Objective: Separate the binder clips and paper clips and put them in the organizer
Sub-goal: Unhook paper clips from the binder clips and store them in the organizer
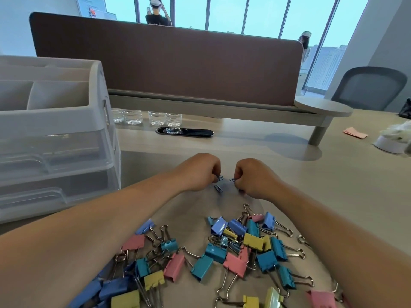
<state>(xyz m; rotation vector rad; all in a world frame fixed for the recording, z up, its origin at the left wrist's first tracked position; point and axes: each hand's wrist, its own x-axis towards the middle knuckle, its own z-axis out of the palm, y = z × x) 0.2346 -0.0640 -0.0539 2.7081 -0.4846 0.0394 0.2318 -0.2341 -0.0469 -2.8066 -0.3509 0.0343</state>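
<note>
My left hand and my right hand are both curled into fists side by side on the table, each pinching small dark blue paper clips at the fingertips. One more paper clip lies loose on the table between them. Several coloured binder clips in pink, yellow, teal and blue are spread on the table between my forearms, nearer to me. The white organizer, with open top compartments and clear drawers, stands at the left.
A brown desk divider runs across the back, with water bottles and a black oval cable port in front of it. A white bowl and a pink note sit at the far right. Two people stand beyond the divider.
</note>
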